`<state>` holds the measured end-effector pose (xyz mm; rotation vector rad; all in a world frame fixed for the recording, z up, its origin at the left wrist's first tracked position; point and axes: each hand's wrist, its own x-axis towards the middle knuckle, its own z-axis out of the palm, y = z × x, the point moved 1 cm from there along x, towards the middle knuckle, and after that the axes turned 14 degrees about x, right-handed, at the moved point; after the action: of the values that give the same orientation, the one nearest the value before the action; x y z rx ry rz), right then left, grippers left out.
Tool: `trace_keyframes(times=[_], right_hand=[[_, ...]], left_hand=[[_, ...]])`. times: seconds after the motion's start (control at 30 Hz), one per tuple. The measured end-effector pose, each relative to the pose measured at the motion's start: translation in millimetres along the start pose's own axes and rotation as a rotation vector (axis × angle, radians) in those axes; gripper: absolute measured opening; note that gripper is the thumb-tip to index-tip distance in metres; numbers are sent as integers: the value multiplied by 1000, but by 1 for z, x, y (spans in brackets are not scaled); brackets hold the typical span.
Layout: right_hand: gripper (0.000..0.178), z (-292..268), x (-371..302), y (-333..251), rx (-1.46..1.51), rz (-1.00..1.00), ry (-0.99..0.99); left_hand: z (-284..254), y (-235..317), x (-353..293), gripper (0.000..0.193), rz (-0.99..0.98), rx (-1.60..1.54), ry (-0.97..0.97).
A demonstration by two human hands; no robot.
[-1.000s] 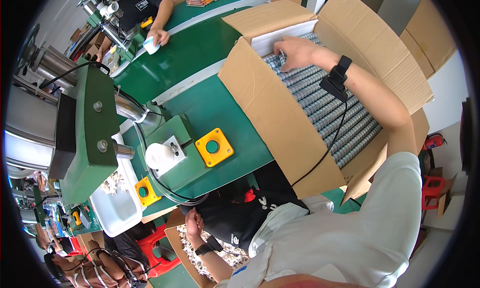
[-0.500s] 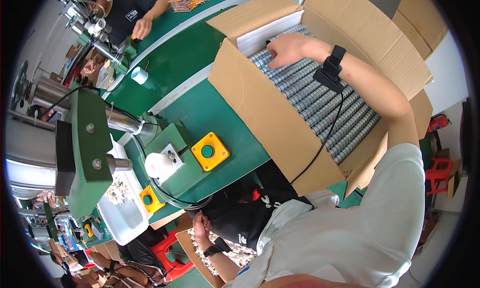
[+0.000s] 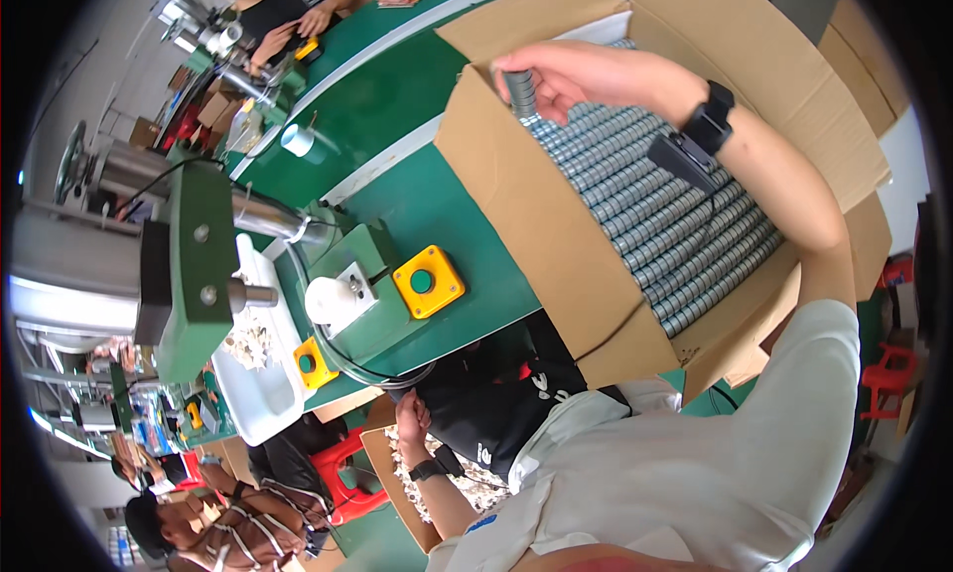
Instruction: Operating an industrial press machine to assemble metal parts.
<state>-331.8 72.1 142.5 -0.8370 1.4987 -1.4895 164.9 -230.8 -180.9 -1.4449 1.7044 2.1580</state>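
Note:
My right hand (image 3: 581, 75) is raised over the near-left corner of the open cardboard box (image 3: 516, 205). Its fingers are closed on a short stack of grey metal rings (image 3: 519, 93), held roughly upright. Long rows of the same grey metal rings (image 3: 685, 224) lie side by side in the box below the wrist. My left hand (image 3: 412, 420) is low, beside my dark-covered lap, with curled fingers. What it holds, if anything, is hidden. Beneath it sits a carton of small white and brown pieces (image 3: 481, 495).
At left stands a green press (image 3: 194, 264) with a white round fixture (image 3: 331, 301). Yellow boxes with green buttons (image 3: 429, 281) sit near it, and a white tray (image 3: 260, 413) holds small pale pieces. Co-workers sit across the bench and at lower left; a white cup (image 3: 297, 140) stands farther back.
My right hand has lifted from the rows and moved left toward the box wall, now with a stack of rings in its fingers. My left hand stays low with curled fingers.

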Motion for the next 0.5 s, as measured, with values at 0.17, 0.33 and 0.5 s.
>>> trace_keyframes(times=[0.17, 0.33, 0.5], right_hand=[[49, 75, 4, -29, 292, -17, -162], [54, 140, 12, -19, 568, 95, -397], [57, 198, 34, -1, 819, 346, -413]], left_hand=[[1, -3, -12, 32, 55, -24, 50], [-5, -13, -15, 34, 85, -74, 33], [-8, -18, -17, 34, 81, -99, 61]])
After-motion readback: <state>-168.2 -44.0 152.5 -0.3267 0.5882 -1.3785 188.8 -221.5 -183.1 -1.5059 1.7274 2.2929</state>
